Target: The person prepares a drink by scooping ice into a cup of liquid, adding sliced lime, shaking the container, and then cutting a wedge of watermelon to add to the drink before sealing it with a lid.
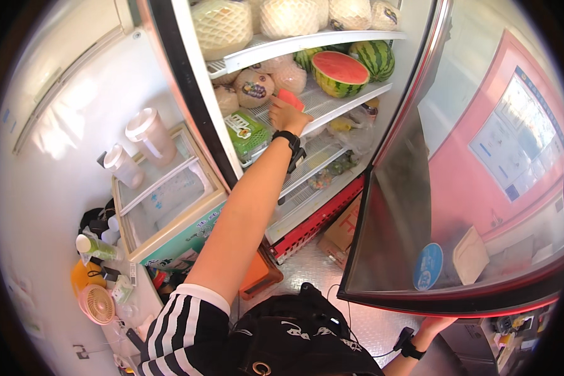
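Note:
My left hand (pixel 287 118) reaches into an open upright fridge, its fingers closed around a small pinkish-red piece (pixel 291 99) whose kind I cannot make out. It is over the middle wire shelf (pixel 329 108). Beside it lie a green pack (pixel 247 135) and several round pale fruits (pixel 254 88) in clear wrap. A cut watermelon (pixel 340 74) shows its red face farther right, with a whole striped watermelon (pixel 373 59) behind. At the lower right, my right hand (pixel 437 324) grips the edge of the glass fridge door (pixel 388 238); its fingertips are hidden.
Large fruits in foam nets (pixel 288 17) fill the top shelf; bagged produce (pixel 354 128) sits lower. A chest freezer (pixel 169 188) with two pitchers (pixel 150 135) stands left, near a pink fan (pixel 97 304). A red crate (pixel 319 219), cardboard box (pixel 343 235) and orange box (pixel 260 276) are low down.

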### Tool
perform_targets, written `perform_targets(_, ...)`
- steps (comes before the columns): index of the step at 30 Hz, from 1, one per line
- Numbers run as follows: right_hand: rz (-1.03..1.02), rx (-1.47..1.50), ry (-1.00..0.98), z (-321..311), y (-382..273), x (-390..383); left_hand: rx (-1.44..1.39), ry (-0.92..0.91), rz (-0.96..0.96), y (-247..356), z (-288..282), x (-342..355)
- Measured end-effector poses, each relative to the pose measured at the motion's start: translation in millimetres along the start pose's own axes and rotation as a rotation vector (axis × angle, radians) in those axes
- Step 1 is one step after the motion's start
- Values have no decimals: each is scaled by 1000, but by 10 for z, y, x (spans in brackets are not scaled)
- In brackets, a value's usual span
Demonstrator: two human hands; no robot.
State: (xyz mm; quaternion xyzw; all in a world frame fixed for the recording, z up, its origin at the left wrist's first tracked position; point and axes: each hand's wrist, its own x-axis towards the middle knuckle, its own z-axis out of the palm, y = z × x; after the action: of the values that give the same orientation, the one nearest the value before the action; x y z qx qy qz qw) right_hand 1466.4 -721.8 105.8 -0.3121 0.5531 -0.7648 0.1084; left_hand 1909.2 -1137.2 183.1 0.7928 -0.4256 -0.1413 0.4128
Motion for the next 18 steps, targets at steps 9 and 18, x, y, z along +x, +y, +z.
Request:
perform_targets(9,-55,45,-181,-682,136,751,136,-68,-155,-282,172,308)
perform_targets(18,-118,-185,-152,-517,-184,893,214,-62,-31,-350,118,398)
